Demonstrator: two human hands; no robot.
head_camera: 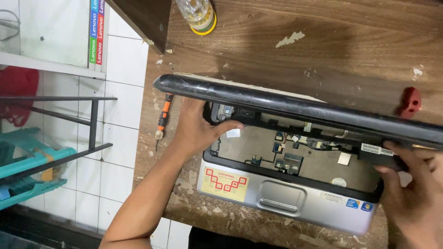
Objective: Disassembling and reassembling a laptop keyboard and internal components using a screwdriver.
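A silver laptop base (295, 203) lies on a worn wooden table (323, 50) with its keyboard removed, so circuit parts and cables show inside. Its black lid (286, 106) is tilted up over the base, seen edge-on. My left hand (196, 129) grips the lid's left end near the hinge, thumb across the inside. My right hand (410, 193) holds the lid's right end, fingers curled under its edge.
An orange and black screwdriver (162, 120) lies at the table's left edge. A clear jar with a yellow base (198, 16) stands at the back. A small red object (410, 102) sits at the right. White floor tiles, a black metal frame (69, 133) and teal stools (32, 161) are left.
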